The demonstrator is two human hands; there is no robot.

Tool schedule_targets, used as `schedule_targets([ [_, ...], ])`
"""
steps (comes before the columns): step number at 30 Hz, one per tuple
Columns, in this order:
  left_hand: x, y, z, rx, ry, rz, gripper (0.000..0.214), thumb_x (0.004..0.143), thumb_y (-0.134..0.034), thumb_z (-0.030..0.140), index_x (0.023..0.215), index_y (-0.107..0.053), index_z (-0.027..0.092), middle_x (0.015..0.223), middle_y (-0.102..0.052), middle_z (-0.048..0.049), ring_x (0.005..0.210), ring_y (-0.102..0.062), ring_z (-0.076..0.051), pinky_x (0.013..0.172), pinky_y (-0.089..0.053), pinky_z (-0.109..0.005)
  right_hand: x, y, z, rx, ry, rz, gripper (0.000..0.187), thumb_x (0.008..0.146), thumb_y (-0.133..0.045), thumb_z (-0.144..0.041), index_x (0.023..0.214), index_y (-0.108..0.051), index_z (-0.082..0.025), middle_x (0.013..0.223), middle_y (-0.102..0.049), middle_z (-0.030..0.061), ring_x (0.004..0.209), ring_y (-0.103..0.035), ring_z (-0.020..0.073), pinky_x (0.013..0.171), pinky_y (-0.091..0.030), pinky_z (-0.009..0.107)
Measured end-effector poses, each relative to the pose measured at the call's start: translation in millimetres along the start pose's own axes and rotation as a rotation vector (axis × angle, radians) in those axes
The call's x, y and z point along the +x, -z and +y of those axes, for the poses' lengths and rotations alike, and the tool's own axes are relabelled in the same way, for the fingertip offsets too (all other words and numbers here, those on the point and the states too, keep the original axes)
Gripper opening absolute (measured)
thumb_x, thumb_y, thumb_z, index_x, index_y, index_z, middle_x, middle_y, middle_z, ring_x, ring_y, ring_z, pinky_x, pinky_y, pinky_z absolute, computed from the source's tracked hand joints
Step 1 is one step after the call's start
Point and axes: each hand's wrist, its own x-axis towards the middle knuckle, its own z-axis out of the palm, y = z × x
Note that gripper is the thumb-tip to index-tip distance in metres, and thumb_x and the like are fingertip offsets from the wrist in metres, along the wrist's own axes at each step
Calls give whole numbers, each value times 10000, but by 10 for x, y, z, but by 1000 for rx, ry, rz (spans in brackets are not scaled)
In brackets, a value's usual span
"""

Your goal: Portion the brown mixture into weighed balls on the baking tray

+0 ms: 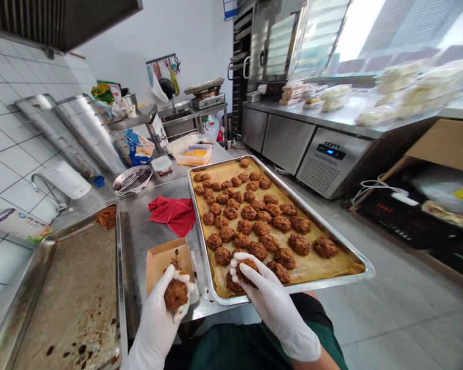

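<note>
My left hand, in a white glove, is closed around a brown floss-coated ball in front of a small cardboard box with brown crumbs inside. My right hand, gloved too, has its fingers curled over another brown floss-coated ball at the near edge of a large metal tray. Brown paper lines this tray, and many similar rough balls sit on it in uneven rows. Part of the ball under my right fingers is hidden.
A crumb-strewn metal tray with a brown floss pile lies at left. Between the trays is a red cloth. Farther back are a film-covered bowl and a plastic tub. A steel counter runs along the right.
</note>
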Motion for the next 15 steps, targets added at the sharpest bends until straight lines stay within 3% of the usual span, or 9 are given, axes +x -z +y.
schedule_targets([
  [3,-14,-20,-34,-26,12,54,382,601,-872,222,944,-705,219,856,-739,-30,722,-703,-192,570,-547,-258,-13,10,7,16,13,-30,203,828,-744,-321,993,-699,-211,920,-671,30,825,-607,157,794,-471,290],
  [7,-58,-122,-10,-52,147,16,375,617,-869,300,933,-692,204,925,-750,-67,758,-701,-220,591,-552,-292,-18,32,35,55,51,-64,173,833,-724,-281,985,-694,-204,901,-671,28,799,-599,157,738,-452,286],
  [10,-54,-169,-40,21,245,-14,452,550,-902,269,939,-688,184,894,-748,-78,596,-633,-150,483,-472,-231,-73,51,-2,72,83,-65,197,808,-735,-270,988,-698,-198,919,-673,41,818,-608,178,731,-451,300],
  [12,-23,-203,-65,73,273,-17,471,508,-917,243,919,-698,171,823,-738,-67,517,-562,-105,427,-401,-194,-167,74,-62,148,101,-88,254,846,-692,-347,1057,-692,-206,989,-669,62,911,-621,221,759,-464,325],
  [15,51,-325,-85,30,285,-90,443,533,-907,311,908,-732,152,892,-740,-94,647,-627,-155,528,-494,-243,-360,147,-150,334,80,-94,372,944,-518,-518,1047,-699,-209,1036,-653,77,1055,-607,271,804,-483,349],
])
